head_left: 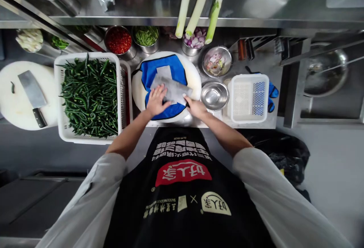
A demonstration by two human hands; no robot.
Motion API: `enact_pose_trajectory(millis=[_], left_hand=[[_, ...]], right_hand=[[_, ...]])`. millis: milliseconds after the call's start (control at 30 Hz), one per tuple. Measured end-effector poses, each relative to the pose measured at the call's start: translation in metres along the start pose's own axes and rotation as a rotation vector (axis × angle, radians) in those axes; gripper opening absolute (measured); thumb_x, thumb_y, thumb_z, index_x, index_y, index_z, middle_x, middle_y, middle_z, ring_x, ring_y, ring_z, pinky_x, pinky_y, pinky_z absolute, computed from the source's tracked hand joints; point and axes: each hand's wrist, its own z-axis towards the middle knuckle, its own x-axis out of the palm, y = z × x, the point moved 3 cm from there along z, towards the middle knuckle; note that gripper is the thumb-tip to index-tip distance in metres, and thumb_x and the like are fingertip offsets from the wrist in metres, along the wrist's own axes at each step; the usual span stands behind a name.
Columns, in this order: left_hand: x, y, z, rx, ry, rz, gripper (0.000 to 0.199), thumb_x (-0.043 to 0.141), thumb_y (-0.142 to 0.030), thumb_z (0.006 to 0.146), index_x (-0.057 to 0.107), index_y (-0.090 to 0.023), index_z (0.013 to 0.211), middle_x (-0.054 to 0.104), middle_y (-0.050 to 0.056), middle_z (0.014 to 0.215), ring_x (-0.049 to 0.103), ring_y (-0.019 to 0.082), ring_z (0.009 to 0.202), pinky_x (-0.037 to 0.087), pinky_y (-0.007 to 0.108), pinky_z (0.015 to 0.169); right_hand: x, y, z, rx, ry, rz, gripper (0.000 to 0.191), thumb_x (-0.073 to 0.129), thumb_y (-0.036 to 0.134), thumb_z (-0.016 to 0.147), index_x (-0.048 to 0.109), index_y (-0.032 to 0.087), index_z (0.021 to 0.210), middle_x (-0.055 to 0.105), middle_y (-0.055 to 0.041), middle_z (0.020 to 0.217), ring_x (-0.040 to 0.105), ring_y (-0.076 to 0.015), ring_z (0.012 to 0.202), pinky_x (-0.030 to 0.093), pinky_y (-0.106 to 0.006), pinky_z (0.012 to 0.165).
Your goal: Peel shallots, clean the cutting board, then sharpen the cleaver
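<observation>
A cleaver [174, 88] lies flat over a grey block [164, 72], probably a whetstone, on a blue cloth [179, 66]. The cloth is spread on a round white cutting board [194, 76]. My left hand [156, 100] rests on the blade's left part with its fingers spread. Wrapped round the cleaver's dark handle at the lower right is my right hand [195, 107]; most of the handle is hidden in it.
Left: a white basket of green chillies [60, 119], and a second cleaver [32, 88] on another board [11, 107]. Right: steel bowls [214, 95] and a white basket [240, 117]. Behind: tins of chopped vegetables, and leeks [199, 5] jutting over the shelf edge [256, 22].
</observation>
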Motion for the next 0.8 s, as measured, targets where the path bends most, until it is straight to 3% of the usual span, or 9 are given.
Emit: enact_pose_trajectory(millis=[133, 333, 533, 700, 800], left_hand=[[0.024, -0.022, -0.042, 0.024, 0.084, -0.012, 0.082, 0.056, -0.067, 0.104, 0.049, -0.019, 0.17, 0.033, 0.014, 0.182, 0.027, 0.035, 0.172, 0.02, 0.054, 0.141], [-0.007, 0.007, 0.016, -0.001, -0.002, 0.015, 0.08, 0.055, -0.065, 0.105, 0.047, -0.021, 0.172, 0.027, 0.011, 0.185, 0.02, 0.034, 0.174, 0.012, 0.056, 0.142], [0.018, -0.016, -0.036, 0.024, 0.078, -0.007, 0.08, 0.058, -0.065, 0.104, 0.05, -0.02, 0.17, 0.034, 0.014, 0.182, 0.028, 0.035, 0.171, 0.021, 0.055, 0.14], [-0.007, 0.011, 0.017, -0.012, -0.001, -0.003, 0.078, 0.057, -0.065, 0.104, 0.049, -0.024, 0.171, 0.029, 0.01, 0.185, 0.022, 0.032, 0.173, 0.014, 0.055, 0.142], [-0.001, -0.001, -0.004, 0.005, 0.004, -0.006, 0.079, 0.057, -0.063, 0.105, 0.048, -0.021, 0.171, 0.031, 0.011, 0.184, 0.022, 0.033, 0.173, 0.014, 0.055, 0.142]], right_hand=[[0.028, -0.008, -0.036, -0.027, 0.131, 0.006, 0.073, 0.053, 0.035, 0.11, 0.029, 0.026, 0.179, 0.078, -0.0146, 0.137, 0.079, -0.0303, 0.107, 0.058, -0.036, 0.092], [-0.01, -0.007, 0.016, -0.012, -0.064, -0.008, 0.081, 0.057, 0.033, 0.108, 0.021, 0.024, 0.181, 0.077, -0.0167, 0.138, 0.078, -0.0325, 0.113, 0.058, -0.038, 0.094], [0.026, -0.009, -0.029, -0.014, 0.144, 0.001, 0.075, 0.054, 0.033, 0.11, 0.026, 0.029, 0.18, 0.08, -0.0136, 0.129, 0.079, -0.0306, 0.105, 0.058, -0.038, 0.092], [-0.015, -0.005, 0.019, -0.012, -0.032, -0.023, 0.079, 0.056, 0.035, 0.109, 0.022, 0.026, 0.181, 0.077, -0.0174, 0.137, 0.077, -0.0318, 0.111, 0.057, -0.037, 0.093], [0.0, -0.005, 0.001, -0.032, 0.019, -0.023, 0.08, 0.056, 0.033, 0.108, 0.023, 0.024, 0.18, 0.078, -0.0161, 0.134, 0.078, -0.03, 0.109, 0.057, -0.035, 0.091]])
